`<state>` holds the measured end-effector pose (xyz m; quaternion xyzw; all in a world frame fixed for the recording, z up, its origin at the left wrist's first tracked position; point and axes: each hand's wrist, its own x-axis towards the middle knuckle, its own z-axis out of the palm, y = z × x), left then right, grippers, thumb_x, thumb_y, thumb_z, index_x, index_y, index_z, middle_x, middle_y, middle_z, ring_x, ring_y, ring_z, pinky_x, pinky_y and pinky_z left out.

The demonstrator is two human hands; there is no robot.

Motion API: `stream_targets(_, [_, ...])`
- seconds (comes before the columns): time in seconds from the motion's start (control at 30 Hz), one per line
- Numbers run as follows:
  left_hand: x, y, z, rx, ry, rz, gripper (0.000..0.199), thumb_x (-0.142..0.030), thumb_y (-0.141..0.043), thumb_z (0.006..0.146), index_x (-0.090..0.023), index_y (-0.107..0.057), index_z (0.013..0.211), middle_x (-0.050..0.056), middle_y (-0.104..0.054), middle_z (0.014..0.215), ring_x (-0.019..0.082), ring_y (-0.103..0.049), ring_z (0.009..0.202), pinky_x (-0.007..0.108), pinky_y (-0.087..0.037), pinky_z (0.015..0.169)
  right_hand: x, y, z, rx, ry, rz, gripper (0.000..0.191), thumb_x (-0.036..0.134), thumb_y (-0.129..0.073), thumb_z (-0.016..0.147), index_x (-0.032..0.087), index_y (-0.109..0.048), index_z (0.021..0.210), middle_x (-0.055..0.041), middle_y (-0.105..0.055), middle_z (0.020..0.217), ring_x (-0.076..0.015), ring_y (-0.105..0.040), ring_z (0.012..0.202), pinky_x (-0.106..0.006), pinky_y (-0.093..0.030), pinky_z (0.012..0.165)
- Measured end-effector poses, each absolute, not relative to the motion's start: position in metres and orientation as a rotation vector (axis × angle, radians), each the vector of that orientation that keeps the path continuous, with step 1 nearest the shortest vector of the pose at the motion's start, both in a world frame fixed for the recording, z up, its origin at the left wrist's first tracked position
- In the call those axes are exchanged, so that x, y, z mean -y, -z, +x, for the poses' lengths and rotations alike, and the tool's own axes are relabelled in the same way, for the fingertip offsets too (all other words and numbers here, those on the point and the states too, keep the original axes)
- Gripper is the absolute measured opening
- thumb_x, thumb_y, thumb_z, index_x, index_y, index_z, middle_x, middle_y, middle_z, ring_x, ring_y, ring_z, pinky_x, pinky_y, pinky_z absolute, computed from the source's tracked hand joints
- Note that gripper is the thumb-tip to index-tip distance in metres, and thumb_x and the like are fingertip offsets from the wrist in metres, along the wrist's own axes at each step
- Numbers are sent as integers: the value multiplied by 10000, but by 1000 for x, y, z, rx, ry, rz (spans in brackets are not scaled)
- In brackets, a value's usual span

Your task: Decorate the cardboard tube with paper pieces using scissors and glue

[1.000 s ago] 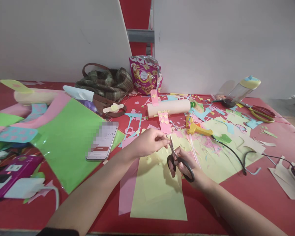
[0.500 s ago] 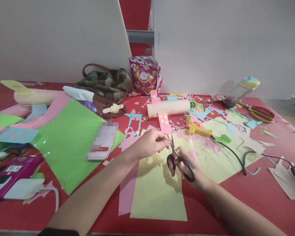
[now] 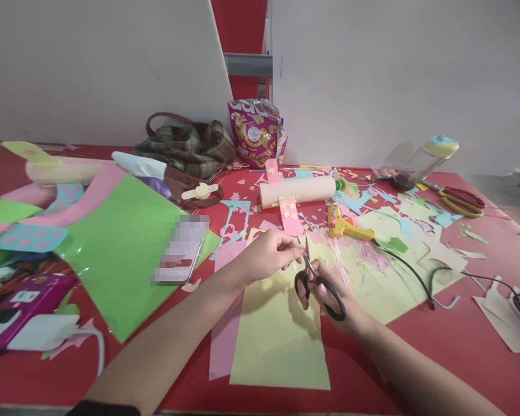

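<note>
My right hand [image 3: 329, 292] has its fingers through the black handles of the scissors [image 3: 325, 286], whose blades point up and away, slightly parted. Beside the blades, my left hand [image 3: 271, 254] is pinched around something too small to make out. Below both hands lies a pale yellow sheet [image 3: 281, 346], partly over a pink sheet [image 3: 224, 341]. Just beyond them rests a cream paper roll [image 3: 299, 192] with a pink strip with yellow stars [image 3: 290, 216] reaching toward my hands.
A yellow glue gun [image 3: 351, 228] lies right of the roll among paper scraps. Left are a phone [image 3: 182, 251] and a green sheet [image 3: 121, 260]. Farther back stand a snack bag [image 3: 255, 133], a plaid bag [image 3: 190, 144] and a clear bottle [image 3: 429, 162]. Red-handled scissors [image 3: 463, 199] lie right.
The scissor blades have opened a little and their tips have shifted slightly right. My left hand has barely moved.
</note>
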<state>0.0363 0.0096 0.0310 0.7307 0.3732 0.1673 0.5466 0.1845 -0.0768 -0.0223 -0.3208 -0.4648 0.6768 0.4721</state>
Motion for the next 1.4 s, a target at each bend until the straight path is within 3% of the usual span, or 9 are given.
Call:
stream_targets(0.37, [1,-29,46,-857,-516,1603,250,-303,-395,776,-149,-513,617,-50,-399,509,75,-395,503,213,-319,534,77,22,184,1124,-1599,-837,251,450,-478,761,228,-368,801,0,-445,704,-137,-427,593,-285,-340,592])
stream_targets(0.73, [11,-32,53,-900,-609,1594,282,-267,-371,774,-173,-344,509,-46,-403,488,77,-438,459,210,-339,474,76,21,184,1153,-1536,-889,243,447,-468,766,231,-360,786,2,-423,683,-147,-423,600,-298,-354,582])
stream_targets(1.4, [17,-31,59,-912,-665,1566,282,-286,-356,788,-179,-345,527,-48,-451,460,77,-456,428,210,-355,454,76,17,182,1166,-1463,-968,246,427,-485,760,232,-336,762,28,-399,662,-120,-397,545,-267,-356,536])
